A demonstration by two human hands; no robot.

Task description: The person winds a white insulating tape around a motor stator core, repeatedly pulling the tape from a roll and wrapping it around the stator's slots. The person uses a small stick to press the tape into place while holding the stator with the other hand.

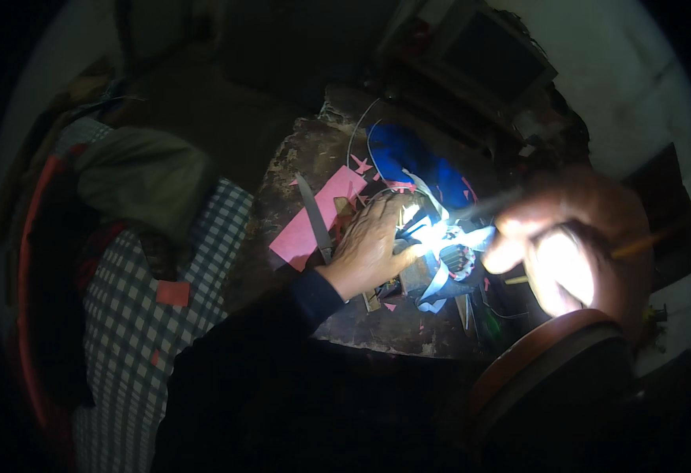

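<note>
My left hand point(373, 240) rests on the worktable, its thumb against a small work piece with pale strips point(438, 277). Glare washes out the middle of that piece, so its kind cannot be told; a ribbed round part point(457, 260) shows at its right side. My right hand point(597, 236) is raised to the right, fingers closed, with the pinched fingertips at the end of a pale strip point(479, 237). A thin yellowish stick point(637, 246) passes through that hand. Beside my left wrist lies a knife-like blade point(314, 214) across a pink sheet point(294, 238).
An orange-rimmed lamp point(546, 347) stands close at the lower right, near my right hand. Blue cloth-like material point(404, 151) and pink scraps point(361, 165) lie at the table's far side. Checked cloth point(136, 339) covers a seat on the left, holding a grey-green bundle point(144, 173).
</note>
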